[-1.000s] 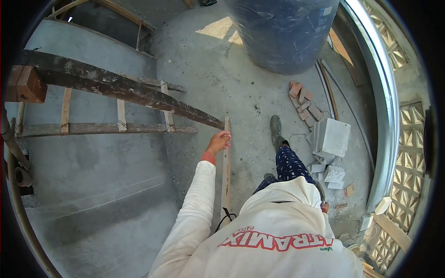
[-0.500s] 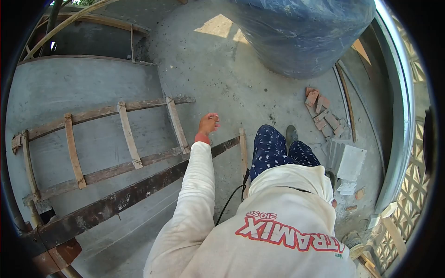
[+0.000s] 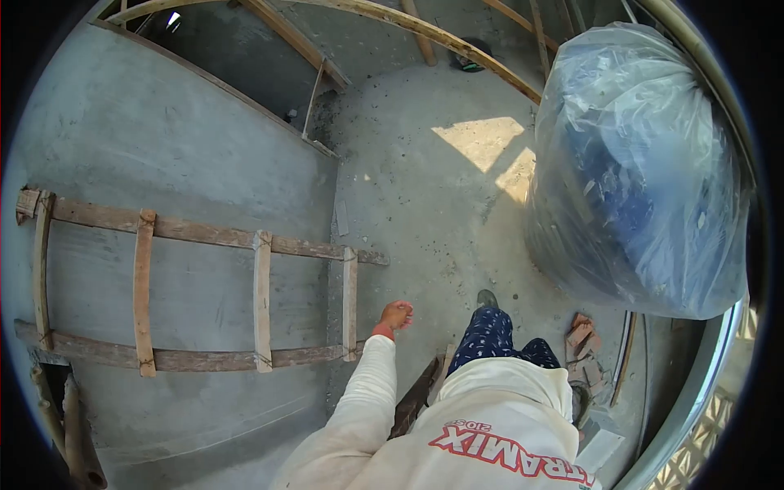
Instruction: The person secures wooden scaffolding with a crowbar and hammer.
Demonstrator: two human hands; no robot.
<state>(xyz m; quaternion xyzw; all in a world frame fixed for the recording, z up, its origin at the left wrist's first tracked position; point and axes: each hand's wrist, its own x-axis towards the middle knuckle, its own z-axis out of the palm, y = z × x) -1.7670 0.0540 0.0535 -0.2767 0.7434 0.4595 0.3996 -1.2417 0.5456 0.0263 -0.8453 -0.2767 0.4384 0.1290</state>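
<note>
My left hand (image 3: pixel 394 316) hangs free in front of me at the end of a white sleeve, fingers loosely curled, holding nothing. It is just right of the foot of a wooden ladder (image 3: pixel 261 302) that leans against a grey concrete wall (image 3: pixel 163 147). A dark wooden beam (image 3: pixel 412 400) and a pale slat lie on the floor under my forearm. My boot (image 3: pixel 487 299) steps forward on the concrete floor. My right hand is hidden behind my body.
A big blue barrel wrapped in clear plastic (image 3: pixel 637 180) stands at the right. Broken brick pieces (image 3: pixel 580 335) and a white tile (image 3: pixel 600 447) lie by a curved metal rail (image 3: pixel 694 392). Long wooden poles (image 3: pixel 425 33) lean at the back.
My left hand has let go of the pale slat it touched a second ago and now hangs free. I have stepped and turned; the ladder and barrel have shifted across the view.
</note>
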